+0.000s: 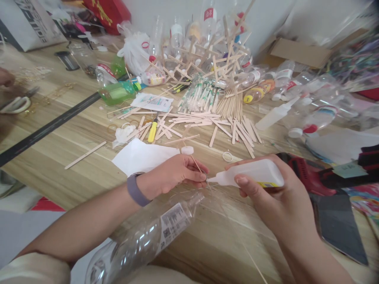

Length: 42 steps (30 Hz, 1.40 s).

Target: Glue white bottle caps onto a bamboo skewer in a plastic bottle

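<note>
My left hand (180, 172) is closed in a pinch on a thin wooden stick (196, 162), which slants up toward a white bottle cap (187, 150). Wrapped round a white glue bottle (254, 173) is my right hand (266, 189); the bottle lies nearly level, its nozzle pointing left and meeting my left fingertips. Whether the nozzle touches the stick is too small to tell. Below my left hand, a clear plastic bottle (148, 232) lies slanted, its neck toward my hands. A white paper sheet (142, 156) lies behind my left wrist.
Flat wooden sticks (201, 118) lie across the table (89, 130), with a yellow-handled screwdriver (152, 131) among them. Many plastic bottles (177, 33) stand behind. A red tool (309, 173) is at right. At far left, another person's hand (6, 77) is near scissors (17, 104).
</note>
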Each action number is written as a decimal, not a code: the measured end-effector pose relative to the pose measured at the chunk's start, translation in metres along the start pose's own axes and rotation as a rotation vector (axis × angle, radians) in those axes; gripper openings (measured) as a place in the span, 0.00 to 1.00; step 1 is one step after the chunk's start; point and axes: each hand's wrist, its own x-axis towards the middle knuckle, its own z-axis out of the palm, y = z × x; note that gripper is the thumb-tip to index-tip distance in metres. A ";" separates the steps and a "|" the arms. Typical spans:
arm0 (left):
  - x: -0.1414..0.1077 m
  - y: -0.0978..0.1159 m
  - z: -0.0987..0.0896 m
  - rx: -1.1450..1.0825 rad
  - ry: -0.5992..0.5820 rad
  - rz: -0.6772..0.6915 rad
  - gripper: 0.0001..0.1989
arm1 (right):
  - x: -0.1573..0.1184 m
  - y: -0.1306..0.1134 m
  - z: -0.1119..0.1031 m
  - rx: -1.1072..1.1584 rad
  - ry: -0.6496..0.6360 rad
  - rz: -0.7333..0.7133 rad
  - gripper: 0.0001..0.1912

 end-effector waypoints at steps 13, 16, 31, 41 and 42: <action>0.001 0.000 0.000 -0.047 0.005 -0.028 0.11 | 0.000 0.001 0.001 -0.032 0.005 0.011 0.15; 0.001 0.001 0.000 -0.043 0.002 -0.020 0.11 | -0.001 0.001 0.001 -0.037 0.004 0.009 0.15; -0.001 0.005 0.010 0.006 0.114 -0.046 0.04 | -0.006 -0.008 0.008 0.040 0.038 0.094 0.13; -0.001 0.003 0.003 -0.027 0.044 -0.039 0.10 | -0.002 -0.004 0.003 -0.019 0.025 0.049 0.12; -0.001 0.003 0.003 -0.024 0.036 -0.038 0.11 | -0.002 -0.004 0.003 -0.022 0.021 0.046 0.13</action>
